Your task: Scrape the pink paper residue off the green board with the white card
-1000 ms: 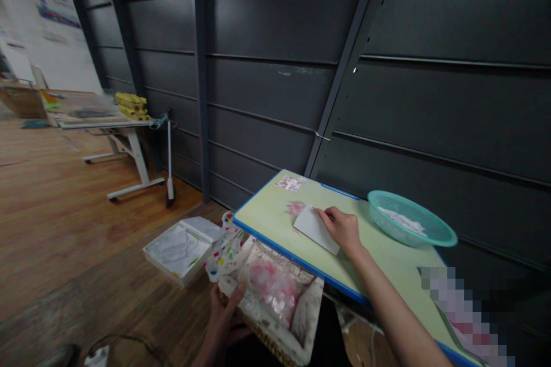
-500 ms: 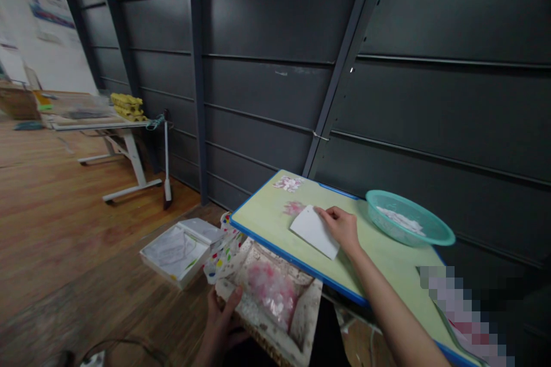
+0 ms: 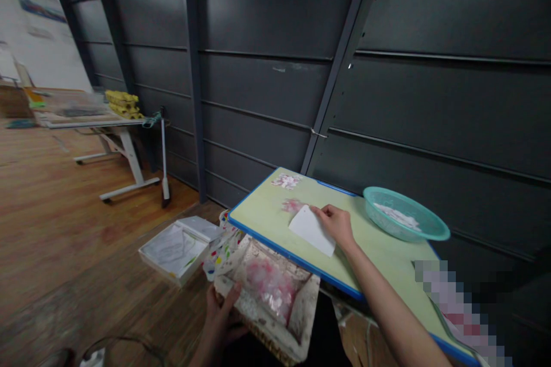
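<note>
Tipped slightly toward the near edge of the desk (image 3: 258, 209) since the first frame, the white card (image 3: 312, 233) over its left half is pinched along the upper edge by the right hand (image 3: 338, 225), likely light, stiff, best edge-held, while the left hand (image 3: 221, 305) clasps the lined basket (image 3: 305, 312).

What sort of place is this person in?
Probably a workshop: the right hand holds a white card at a blue-edged table, a teal basin of white pieces stands there too, and a wheeled table stands near a dark panelled wall.
</note>
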A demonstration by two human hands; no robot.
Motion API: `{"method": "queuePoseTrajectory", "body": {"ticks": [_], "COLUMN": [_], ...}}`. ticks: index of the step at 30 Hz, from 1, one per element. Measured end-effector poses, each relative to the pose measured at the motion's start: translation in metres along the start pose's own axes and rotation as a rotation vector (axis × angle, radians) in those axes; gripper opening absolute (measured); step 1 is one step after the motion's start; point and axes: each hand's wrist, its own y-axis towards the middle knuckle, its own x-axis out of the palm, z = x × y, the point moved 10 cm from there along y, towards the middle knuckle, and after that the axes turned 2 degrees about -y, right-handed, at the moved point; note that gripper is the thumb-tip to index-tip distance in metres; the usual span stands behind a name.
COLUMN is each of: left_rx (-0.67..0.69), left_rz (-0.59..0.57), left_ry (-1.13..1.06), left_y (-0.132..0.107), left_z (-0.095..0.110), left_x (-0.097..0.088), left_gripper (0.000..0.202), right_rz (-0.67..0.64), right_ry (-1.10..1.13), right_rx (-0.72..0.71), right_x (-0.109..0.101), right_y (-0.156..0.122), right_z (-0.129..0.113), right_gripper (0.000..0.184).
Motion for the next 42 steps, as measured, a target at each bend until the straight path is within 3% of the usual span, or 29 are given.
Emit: {"method": "queuePoseTrajectory", "body": {"ticks": [7,13,25,31,35,42], "left_rx": [0.0,-0.01,0.005,0.001,0.008,0.007], "left_rz": [-0.021,-0.011,0.001,-0.013,0.007,-0.02], "left_ry": [0.012,-0.011,-0.025,-0.014,-0.001,-0.017], "left_y": [-0.006,0.002,0.006,0.001,0.0,0.002], "left_z": [0.004,-0.002,-0.004,-0.001,0.0,-0.002], "left_x": [0.004,0.001,0.0,0.002,0.0,0.002], "left_gripper": [0.072,0.083,0.083,0.082,0.079,0.088], "right_rz": [0.026,-0.024,0.071,-0.02,0.007,-0.072], "right_ry": [0.031,0.047,0.054,0.004,0.011,0.02], "right_rx": [0.088,0.01,0.101,0.037,0.069,0.002], "right_x": [-0.001,0.013,0.001,0.018,0.017,0.032], "right_y": [0.001,-0.002,0.005,0.003,0.003,-0.001], "right_z": [0.005,-0.008,0.006,-0.003,-0.001,-0.013], "right_gripper": [0.066,0.067,0.07,0.068,0.07,0.065]}}
